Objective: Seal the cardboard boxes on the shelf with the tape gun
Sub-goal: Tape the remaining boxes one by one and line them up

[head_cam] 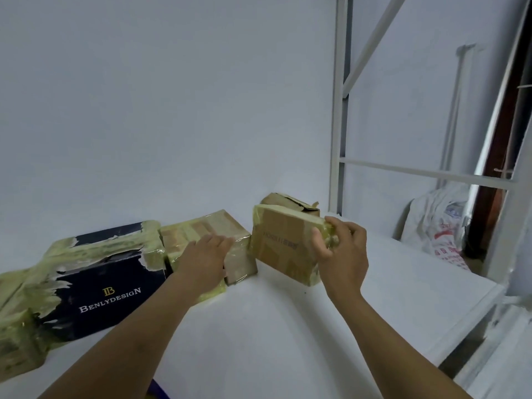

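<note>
Grips, with the right hand (339, 249), the upper right corner of a brown box (282, 243), thumb on the near printed face and fingers curled over the yellowish tape at the top edge. Holds that brown box tipped up, lower end down on the white shelf (288, 326). Rests the left hand (205, 259) flat, fingers straight and grasping nothing, on top of a tape-wrapped box (213, 223) just to the left of the brown box, the two nearly touching at the base. Further left, touching the tape-wrapped box, a dark blue box (106, 295) lettered BENLYDESIGN, streaked with torn yellowish tape, and beyond it at the picture's edge another taped carton (14, 341). Behind the brown box, against the wall (172, 110), a torn box (288, 201) with ragged flaps on top. To the right, the shelf's white upright (336, 110) and crossbars, and past them a printed bag (437, 226) slumped low near the wall.
</note>
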